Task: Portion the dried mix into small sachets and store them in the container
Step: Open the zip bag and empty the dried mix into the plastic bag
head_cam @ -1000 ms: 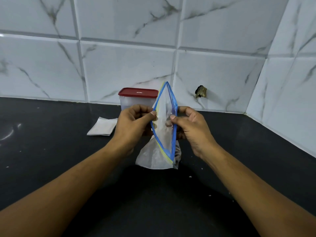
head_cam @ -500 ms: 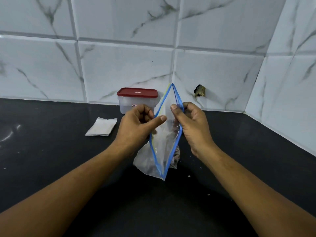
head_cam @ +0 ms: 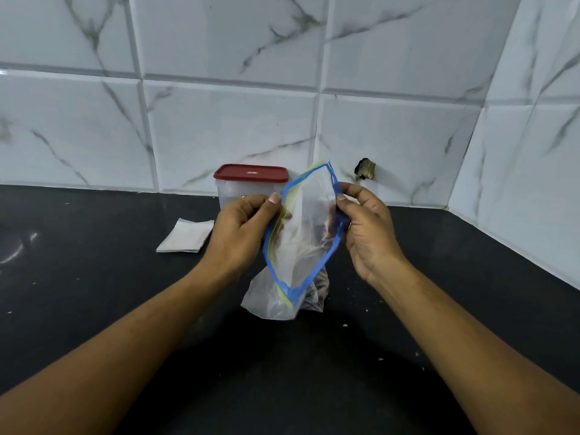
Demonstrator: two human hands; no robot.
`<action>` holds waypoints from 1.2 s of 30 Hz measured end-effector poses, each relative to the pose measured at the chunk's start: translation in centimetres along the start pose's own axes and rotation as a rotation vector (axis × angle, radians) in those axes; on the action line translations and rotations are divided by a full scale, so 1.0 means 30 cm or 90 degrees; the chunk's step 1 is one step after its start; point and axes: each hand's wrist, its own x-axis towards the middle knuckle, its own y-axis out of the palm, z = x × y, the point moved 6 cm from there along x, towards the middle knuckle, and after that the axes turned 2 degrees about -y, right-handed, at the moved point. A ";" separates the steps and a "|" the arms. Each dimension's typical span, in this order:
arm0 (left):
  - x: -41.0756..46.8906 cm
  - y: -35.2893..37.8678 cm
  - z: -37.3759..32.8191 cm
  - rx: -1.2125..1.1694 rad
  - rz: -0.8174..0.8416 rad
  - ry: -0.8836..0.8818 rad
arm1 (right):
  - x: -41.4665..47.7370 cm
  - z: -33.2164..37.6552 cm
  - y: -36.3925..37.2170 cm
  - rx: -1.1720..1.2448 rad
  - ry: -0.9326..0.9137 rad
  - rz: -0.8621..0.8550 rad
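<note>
Item: left hand [head_cam: 241,227], thumb and forefinger pinched on the left lip of a zip-lock bag [head_cam: 301,240]; right hand [head_cam: 367,227], likewise pinched on the right lip, its other fingers loosely curled behind. Both grips are narrow, on the bag's rim at the blue-and-yellow zip track. Bag: thin clear plastic, held upright between the hands, mouth drawn apart into a diamond that faces the camera; its lower end sags to the black countertop [head_cam: 94,293] and appears to rest there. Contents: dried mix [head_cam: 317,290], dark, seen dimly through the film, gathered low in the bag; quantity not legible. Handling, as judged: light, limp, slippery film with no stiffness of its own. The zip track is the one firm part and the best place to take hold, since a grip lower down would crumple the wall and narrow the mouth. The load sits low, so the bag wants tipping slowly when portioning, lest loose mix spill. Behind the left hand, against the tiled wall [head_cam: 219,120]: container [head_cam: 238,188], clear plastic, dark red lid [head_cam: 251,172] on. Left of the left hand, flat on the countertop, apart from the bag: sachets [head_cam: 185,240], white, stacked; count cannot be told. Pale crumbs [head_cam: 345,324] lie on the countertop near the bag.
</note>
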 end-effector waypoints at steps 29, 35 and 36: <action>0.016 -0.032 -0.026 0.080 -0.029 0.058 | -0.044 0.042 0.057 -0.161 -0.161 0.148; 0.004 -0.016 -0.051 0.107 0.014 0.086 | -0.044 0.054 0.061 -0.209 -0.201 0.173; 0.007 -0.017 -0.048 0.103 0.017 0.080 | -0.045 0.059 0.060 -0.210 -0.204 0.183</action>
